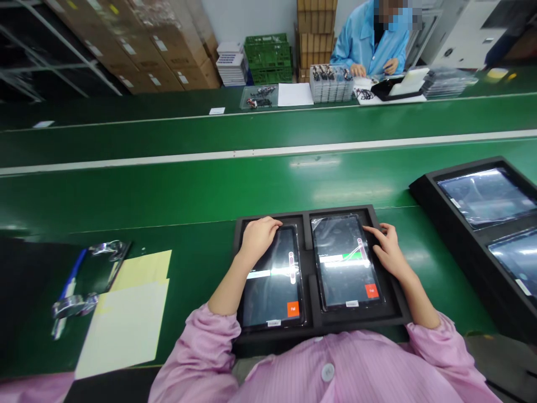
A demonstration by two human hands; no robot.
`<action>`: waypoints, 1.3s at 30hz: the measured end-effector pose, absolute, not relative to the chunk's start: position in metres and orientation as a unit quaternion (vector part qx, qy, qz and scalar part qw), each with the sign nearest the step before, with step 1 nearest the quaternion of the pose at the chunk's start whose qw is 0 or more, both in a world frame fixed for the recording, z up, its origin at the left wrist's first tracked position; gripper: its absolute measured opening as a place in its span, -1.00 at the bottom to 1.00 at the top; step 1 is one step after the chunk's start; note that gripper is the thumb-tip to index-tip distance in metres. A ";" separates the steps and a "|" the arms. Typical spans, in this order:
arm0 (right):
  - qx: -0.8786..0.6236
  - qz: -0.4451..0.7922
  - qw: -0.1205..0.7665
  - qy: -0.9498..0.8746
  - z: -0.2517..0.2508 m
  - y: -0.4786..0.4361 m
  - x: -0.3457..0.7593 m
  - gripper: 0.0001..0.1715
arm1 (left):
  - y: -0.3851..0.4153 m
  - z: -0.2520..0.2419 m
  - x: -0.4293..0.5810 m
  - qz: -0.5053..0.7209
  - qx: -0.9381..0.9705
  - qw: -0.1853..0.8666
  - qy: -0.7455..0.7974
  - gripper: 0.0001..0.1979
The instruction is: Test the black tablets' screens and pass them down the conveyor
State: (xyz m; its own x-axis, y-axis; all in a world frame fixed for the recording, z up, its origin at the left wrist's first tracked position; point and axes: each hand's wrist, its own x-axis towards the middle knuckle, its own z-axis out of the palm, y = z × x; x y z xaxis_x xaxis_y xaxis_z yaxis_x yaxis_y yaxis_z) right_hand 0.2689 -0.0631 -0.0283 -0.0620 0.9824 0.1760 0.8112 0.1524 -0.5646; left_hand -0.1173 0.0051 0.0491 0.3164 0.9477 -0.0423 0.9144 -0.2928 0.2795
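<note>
Yellow papers and another tray flank the tablet tray.

Open green belt beyond near tray, second tray blocking right side

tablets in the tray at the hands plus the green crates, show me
Left tablet [274, 288]: head view, middle of screen
Right tablet [347, 274]: head view, middle of screen
Green crates [269, 60]: head view, front of stack

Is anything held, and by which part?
No certain hold: the left grip lies over the top of the left tablet, the right grip at the right edge of the right tablet.
</note>
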 end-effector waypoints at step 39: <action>-0.608 0.106 0.252 -0.745 -0.037 -0.063 0.276 -0.34 | 0.006 0.052 -0.183 -0.003 0.809 0.090 0.581 -0.54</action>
